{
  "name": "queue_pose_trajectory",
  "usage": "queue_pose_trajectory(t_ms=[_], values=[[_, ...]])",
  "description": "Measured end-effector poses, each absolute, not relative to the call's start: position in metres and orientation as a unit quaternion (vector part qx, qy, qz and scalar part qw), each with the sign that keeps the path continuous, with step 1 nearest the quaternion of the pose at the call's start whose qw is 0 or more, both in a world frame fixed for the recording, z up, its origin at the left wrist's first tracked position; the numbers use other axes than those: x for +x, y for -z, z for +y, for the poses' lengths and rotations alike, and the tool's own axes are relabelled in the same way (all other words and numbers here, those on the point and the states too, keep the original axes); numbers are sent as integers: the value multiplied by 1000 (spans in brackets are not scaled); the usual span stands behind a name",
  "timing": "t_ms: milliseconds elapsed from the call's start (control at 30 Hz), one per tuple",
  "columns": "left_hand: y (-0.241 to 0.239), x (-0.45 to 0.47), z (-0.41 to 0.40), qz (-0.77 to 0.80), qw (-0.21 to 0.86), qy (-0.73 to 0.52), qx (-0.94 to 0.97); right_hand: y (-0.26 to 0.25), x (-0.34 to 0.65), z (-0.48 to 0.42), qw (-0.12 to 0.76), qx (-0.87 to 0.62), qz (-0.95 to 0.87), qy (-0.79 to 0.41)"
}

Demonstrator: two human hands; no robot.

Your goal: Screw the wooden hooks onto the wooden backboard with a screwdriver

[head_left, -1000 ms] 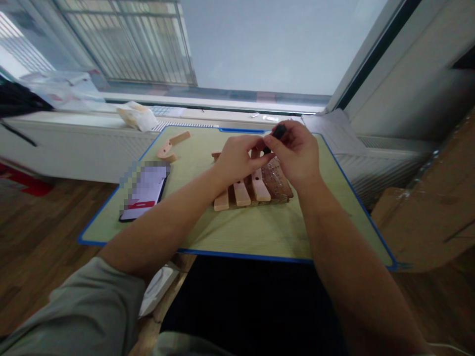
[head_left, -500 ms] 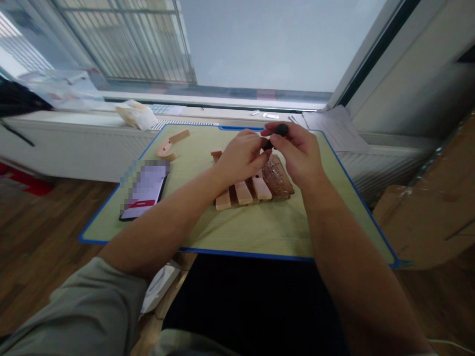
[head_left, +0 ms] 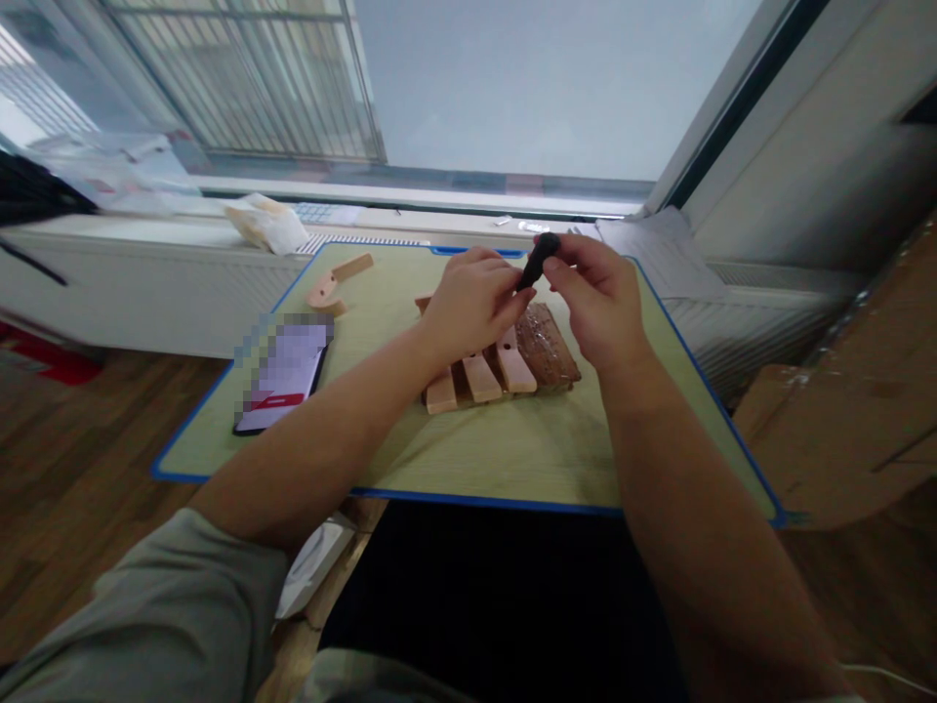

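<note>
My right hand (head_left: 596,303) grips a small black tool (head_left: 536,259) by its upper end, held upright over the table. My left hand (head_left: 468,303) is closed in a pinch at the tool's lower tip; what it pinches is too small to see. Both hands hover just above a row of pale wooden slats (head_left: 479,376) with holes in them. A clear plastic bag of brown pieces (head_left: 549,351) lies at the slats' right end.
The green table with a blue rim (head_left: 468,503) also carries a phone (head_left: 282,376) at the left and a curved wooden piece (head_left: 337,283) at the far left. A white crumpled bag (head_left: 267,225) sits on the sill. Cardboard boxes (head_left: 856,410) stand at the right.
The black tool has tipped from slanting to nearly upright in my right hand. Both hands have stayed over the slats, shifting only slightly.
</note>
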State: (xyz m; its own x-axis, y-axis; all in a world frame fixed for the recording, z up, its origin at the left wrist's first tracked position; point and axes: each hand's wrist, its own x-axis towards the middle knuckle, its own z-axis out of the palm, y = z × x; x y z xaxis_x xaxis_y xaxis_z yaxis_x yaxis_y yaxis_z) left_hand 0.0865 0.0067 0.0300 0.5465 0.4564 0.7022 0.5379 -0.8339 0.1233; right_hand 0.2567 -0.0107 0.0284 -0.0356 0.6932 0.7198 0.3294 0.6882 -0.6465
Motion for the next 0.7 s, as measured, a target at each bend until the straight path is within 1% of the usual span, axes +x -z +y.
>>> queue_pose_trajectory(t_ms=[133, 300, 567, 700], values=[[-28, 86, 7, -293, 50, 389, -872, -21, 257, -4, 587, -365, -707, -147], [-29, 85, 10, -305, 28, 429, -850, -13, 252, 0, 588, -359, -707, -160], [-28, 85, 11, -277, 30, 415, -866, -22, 254, -8, 577, -357, -709, -192], [-26, 85, 13, -293, 31, 416, -860, -18, 252, -5, 592, -364, -698, -175]])
